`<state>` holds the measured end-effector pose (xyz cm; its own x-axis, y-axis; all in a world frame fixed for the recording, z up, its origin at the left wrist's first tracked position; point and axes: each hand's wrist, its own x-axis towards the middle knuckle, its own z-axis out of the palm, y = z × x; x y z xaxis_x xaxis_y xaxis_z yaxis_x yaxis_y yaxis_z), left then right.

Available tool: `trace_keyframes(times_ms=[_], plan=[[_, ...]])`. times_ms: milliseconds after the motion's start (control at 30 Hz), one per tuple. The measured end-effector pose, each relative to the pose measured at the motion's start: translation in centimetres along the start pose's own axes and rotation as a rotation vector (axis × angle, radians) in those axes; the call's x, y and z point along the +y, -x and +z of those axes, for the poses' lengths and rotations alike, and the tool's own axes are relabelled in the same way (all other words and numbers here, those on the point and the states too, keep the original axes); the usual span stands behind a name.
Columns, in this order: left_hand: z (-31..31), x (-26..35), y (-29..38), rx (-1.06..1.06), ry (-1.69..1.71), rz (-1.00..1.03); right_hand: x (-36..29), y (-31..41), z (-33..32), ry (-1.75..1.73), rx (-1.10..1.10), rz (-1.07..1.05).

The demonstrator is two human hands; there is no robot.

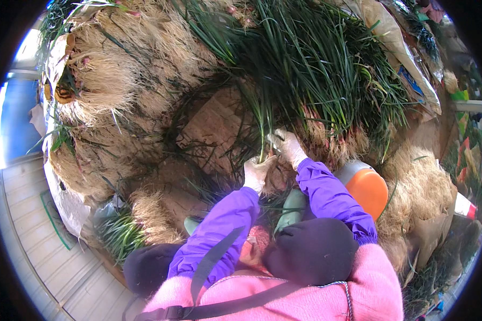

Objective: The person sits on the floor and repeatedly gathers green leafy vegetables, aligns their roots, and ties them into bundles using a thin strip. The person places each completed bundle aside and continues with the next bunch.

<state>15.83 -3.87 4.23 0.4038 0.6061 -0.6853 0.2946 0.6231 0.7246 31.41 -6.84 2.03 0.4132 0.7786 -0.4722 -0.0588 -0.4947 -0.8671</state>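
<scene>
My left hand point(258, 171), in a pale glove, is closed on the lower stalks of a few green onion plants point(262, 132) with long green leaves pointing away from me. Close to its right, my right hand point(286, 147), gloved too, has its fingers bent at the same plants; whether it grips a stalk I cannot tell. Pale roots point(280, 180) show below the hands. Beyond and to the right lies a large heap of green onions point(325, 76), its reddish bulbs and roots point(337, 140) towards me.
Bundles with dry, straw-coloured roots point(112, 80) are piled at the left. More root bundles point(415, 184) lie at the right, near an orange and grey object point(365, 186). A small bunch of green onions point(122, 232) lies lower left. Cardboard point(211, 132) covers some ground ahead.
</scene>
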Motion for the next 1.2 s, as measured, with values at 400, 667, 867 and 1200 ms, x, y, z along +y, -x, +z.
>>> trace_keyframes(times_ms=[400, 667, 867, 1200], plan=[[-1.2, -2.1, -0.3, -0.424, 0.788, -0.394, -0.1, -0.2, -1.1, -0.508, 0.069, 0.438], [-3.0, -4.2, -1.2, -0.691, 0.980, -0.518, -1.1, -0.8, -1.1, -0.907, -0.125, 0.414], [-1.6, 0.0, 0.0, -0.353, 0.266, -0.276, 0.5, 0.9, 0.4, -0.366, 0.104, 0.385], [-1.1, -4.6, -1.3, -0.481, 0.370, -0.172, 6.0, -0.4, 2.1, -1.016, 0.006, 0.665]])
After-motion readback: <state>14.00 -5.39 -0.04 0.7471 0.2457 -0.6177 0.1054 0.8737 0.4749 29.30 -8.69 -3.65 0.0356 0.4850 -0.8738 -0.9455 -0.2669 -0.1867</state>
